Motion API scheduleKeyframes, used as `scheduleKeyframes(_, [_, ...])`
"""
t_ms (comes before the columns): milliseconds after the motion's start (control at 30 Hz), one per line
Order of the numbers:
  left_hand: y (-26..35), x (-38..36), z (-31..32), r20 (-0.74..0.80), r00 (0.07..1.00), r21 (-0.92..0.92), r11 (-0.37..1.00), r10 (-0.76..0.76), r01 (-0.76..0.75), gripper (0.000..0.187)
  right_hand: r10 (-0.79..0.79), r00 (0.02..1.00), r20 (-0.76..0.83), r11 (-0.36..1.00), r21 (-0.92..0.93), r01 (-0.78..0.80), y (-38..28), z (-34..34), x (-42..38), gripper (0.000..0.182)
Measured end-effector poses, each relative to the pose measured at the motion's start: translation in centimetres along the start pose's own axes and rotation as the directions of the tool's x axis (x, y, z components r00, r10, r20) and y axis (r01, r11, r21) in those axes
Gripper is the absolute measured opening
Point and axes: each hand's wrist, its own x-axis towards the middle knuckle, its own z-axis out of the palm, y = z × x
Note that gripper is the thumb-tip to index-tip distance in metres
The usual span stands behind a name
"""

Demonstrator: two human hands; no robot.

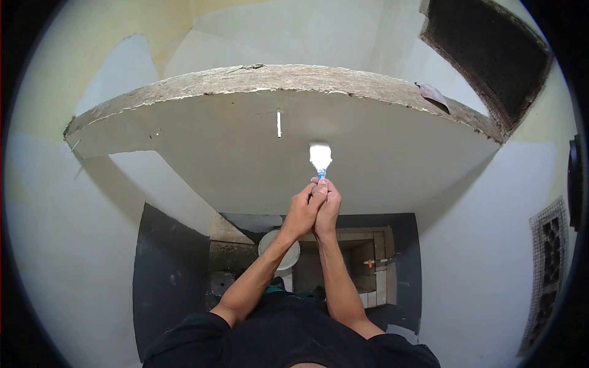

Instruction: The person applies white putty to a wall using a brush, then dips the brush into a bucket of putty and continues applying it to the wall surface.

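white-bristled brush [320, 157] below the rough-edged ledge [288, 80], left hand [302, 213] and right hand [329, 205] together gripping the blue handle [321, 175], broad grey surface [392, 156] stretching both ways beneath the ledge

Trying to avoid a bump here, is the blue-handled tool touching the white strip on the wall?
Apart. The head view shows wall between the blue-handled tool and the white strip, which sits up and to its left.

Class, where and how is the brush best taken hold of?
Probably by the narrow blue handle, from below, on the person's side. The brush stands roughly upright in view, its broad white head uppermost and its handle running down into the left hand and right hand; that grip leaves the head free.
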Motion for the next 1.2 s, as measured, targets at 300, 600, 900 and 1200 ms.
scheduleKeyframes(300, [-5.7,-0.7,-0.1,-0.006,0.994,0.050,0.993,-0.107,0.107,0.050,-0.008,1.000,-0.020,0.974,-0.225,0.003,5.2,-1.7,-0.8,0.030])
scheduleKeyframes(600, [-10.3,-0.4,-4.8,0.236,0.846,0.121,0.878,-0.479,0.463,0.049,0.006,0.997,-0.079,0.713,-0.698,-0.059,4.3,-2.0,-3.1,0.021])
scheduleKeyframes(900, [-7.7,0.0,-5.8,0.237,0.862,-0.188,0.850,-0.447,0.492,0.045,-0.139,0.985,-0.098,0.852,-0.519,0.069,3.9,0.1,1.5,0.028])
scheduleKeyframes(1200, [-8.3,0.4,-7.7,0.271,0.849,-0.166,0.846,-0.454,0.506,0.042,-0.146,0.989,-0.027,0.621,-0.781,0.070,8.7,2.2,6.2,0.031])
